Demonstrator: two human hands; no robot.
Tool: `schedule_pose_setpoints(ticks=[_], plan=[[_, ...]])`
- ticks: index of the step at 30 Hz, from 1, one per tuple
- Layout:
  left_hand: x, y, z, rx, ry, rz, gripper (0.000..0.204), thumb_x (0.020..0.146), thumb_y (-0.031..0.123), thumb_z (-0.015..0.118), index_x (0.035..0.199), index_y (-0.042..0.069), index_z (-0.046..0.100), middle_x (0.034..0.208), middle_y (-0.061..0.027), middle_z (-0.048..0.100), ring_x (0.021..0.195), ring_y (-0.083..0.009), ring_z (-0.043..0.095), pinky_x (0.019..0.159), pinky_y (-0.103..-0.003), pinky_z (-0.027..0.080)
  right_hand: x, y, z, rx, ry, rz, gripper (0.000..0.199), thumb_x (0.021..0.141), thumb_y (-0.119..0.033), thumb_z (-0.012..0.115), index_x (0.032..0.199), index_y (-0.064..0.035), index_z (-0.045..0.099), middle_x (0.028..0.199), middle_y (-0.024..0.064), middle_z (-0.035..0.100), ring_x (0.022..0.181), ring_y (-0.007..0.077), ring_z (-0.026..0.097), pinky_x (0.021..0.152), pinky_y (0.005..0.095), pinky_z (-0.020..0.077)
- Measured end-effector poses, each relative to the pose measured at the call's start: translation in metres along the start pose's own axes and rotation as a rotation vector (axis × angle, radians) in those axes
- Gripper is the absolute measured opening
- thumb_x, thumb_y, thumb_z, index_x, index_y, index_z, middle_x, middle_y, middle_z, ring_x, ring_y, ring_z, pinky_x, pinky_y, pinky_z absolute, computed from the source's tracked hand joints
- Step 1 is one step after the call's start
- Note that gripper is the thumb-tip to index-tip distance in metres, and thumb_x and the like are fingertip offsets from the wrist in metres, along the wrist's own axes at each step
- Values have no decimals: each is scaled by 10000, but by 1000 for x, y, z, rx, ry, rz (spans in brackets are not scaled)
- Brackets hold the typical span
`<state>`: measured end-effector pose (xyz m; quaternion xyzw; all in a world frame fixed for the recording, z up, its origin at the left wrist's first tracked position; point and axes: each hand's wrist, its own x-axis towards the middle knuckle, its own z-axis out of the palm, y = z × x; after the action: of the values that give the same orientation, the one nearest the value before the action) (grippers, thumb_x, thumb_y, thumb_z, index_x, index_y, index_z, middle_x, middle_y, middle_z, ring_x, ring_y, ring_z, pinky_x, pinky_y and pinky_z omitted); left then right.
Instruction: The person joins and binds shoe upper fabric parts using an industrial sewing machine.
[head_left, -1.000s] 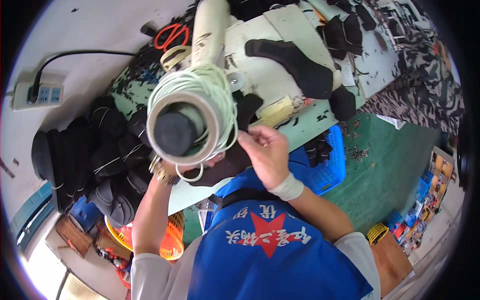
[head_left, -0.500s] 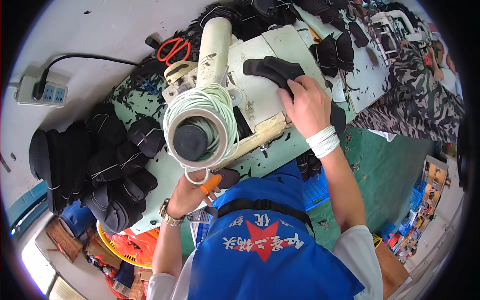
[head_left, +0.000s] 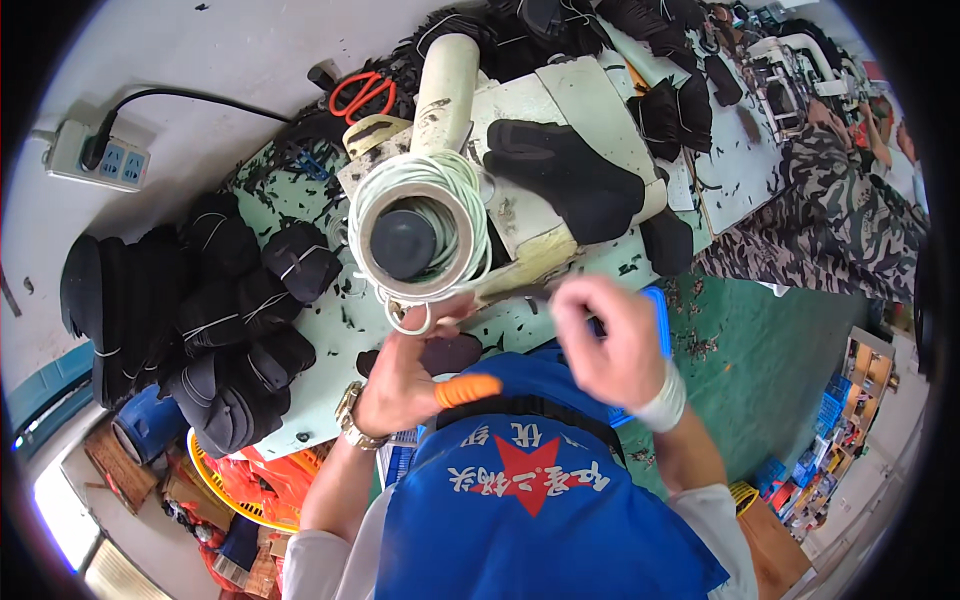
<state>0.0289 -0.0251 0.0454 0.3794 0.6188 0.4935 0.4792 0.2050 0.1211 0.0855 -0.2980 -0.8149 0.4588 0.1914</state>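
My left hand [head_left: 405,385], an orange finger cover [head_left: 468,390] on its thumb, reaches beneath a pale tube [head_left: 440,285] wrapped in white elastic bands [head_left: 370,220]. The thumb stands apart from the fingers, which are near a loose white band loop [head_left: 408,320]. To the right, my right hand [head_left: 610,345] is smeared by motion, white bands around its wrist. A dark strip [head_left: 530,292] shows between the hands; whether either grips it is unclear. Black fabric pieces [head_left: 575,185] lie on the machine's pale bed, touched by neither hand. A dark flat piece [head_left: 450,355] lies behind the left hand.
Tied black bundles [head_left: 225,290] crowd the table's left. Red-handled scissors [head_left: 362,97] lie at the back near a wall socket [head_left: 110,160]. A yellow basket [head_left: 225,490] stands below left. At right, a person in camouflage trousers [head_left: 820,210] sits by another machine [head_left: 785,75].
My right hand has left the black pieces on the machine and come down toward my left hand. Those pieces now lie more spread out. My left hand has shifted slightly right, its thumb pointing outward.
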Motion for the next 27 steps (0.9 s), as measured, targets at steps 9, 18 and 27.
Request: schedule_pose_setpoints(ticks=[9,18,27], plan=[[17,-12,-17,-339,-13,-413,207,946,166,592,967,-32,647,768,4,580,661,-53,539,575,-194,439,-37,9,49,617,-257,529,77,937,-54,548,914,15,524,721,-5,523,642,24,460,552,207,384],[43,-39,-36,-37,-50,-648,173,861,103,603,988,25,690,827,-46,667,619,-88,597,501,-244,473,-28,11,88,886,-300,738,139,893,-99,651,879,17,576,670,-39,557,621,-1,453,529,198,363],[48,-36,-33,-238,-138,-632,206,898,135,605,993,-48,619,801,-147,673,650,-199,686,529,-289,568,-23,12,70,682,44,703,135,839,-55,713,925,5,629,731,-61,562,648,-10,448,549,163,350]])
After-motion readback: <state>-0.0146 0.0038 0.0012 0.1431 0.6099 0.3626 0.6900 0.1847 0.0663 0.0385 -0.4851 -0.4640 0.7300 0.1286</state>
